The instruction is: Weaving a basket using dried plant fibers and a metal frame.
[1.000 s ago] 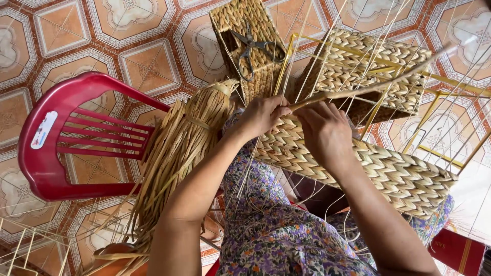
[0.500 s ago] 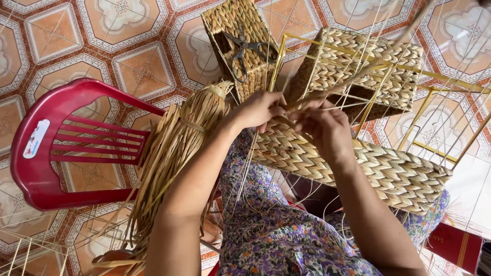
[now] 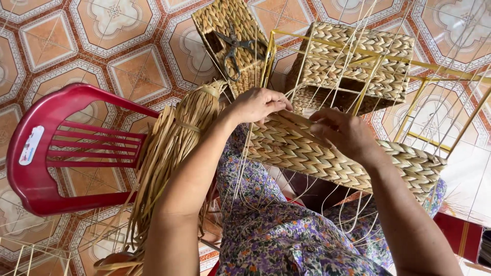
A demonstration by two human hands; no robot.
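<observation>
Nearest you, your lap in floral fabric (image 3: 286, 240) is sitting under the work. Just above it, you're holding a half-woven basket (image 3: 327, 158) of plaited straw-coloured fibre, w/ thin pale strands trailing down over your knees. Your left hand (image 3: 258, 105) is resting on the basket's upper left edge, fingers curled together & pressing the weave down. Your right hand (image 3: 345, 134) is lying on the top edge beside it, fingers bunched, seemingly pinching a strand, tho the tips are partly hidden. The piece is prob. light, springy & rough, not slippery; gripping the dense woven band, not the loose strands, looks safest. Left of it a raffia-like bundle (image 3: 174, 153) is hanging beside a red plastic chair (image 3: 56, 153). Farther off, on the tiled floor (image 3: 133, 56), scissors (image 3: 234, 48) are lying on a finished basket.
</observation>
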